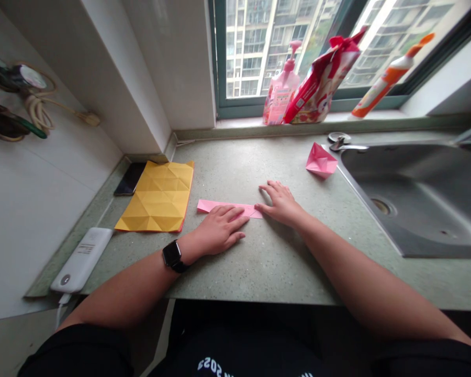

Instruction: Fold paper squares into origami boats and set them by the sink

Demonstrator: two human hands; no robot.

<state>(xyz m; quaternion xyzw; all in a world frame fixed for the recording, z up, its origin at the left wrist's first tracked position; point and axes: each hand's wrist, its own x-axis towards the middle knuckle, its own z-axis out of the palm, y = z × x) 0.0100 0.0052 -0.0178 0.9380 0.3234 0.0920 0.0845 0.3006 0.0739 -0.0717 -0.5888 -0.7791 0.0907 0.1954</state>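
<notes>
The strip (pixel 250 210) is pinned — presumably for steadiness — under the flat left hand (pixel 217 229); the right hand (pixel 281 204) is spread (nothing gripped).

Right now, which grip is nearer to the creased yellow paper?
Left. The left grip lies on the pink strip, right of the yellow paper; the right grip is farther right.

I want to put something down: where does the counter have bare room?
Bare: beyond the left hand and right hand, between yellow paper and pink piece; also between right hand and sink. Crowded: the left end, with that paper, phone and power bank, and the strip beneath the left hand.
</notes>
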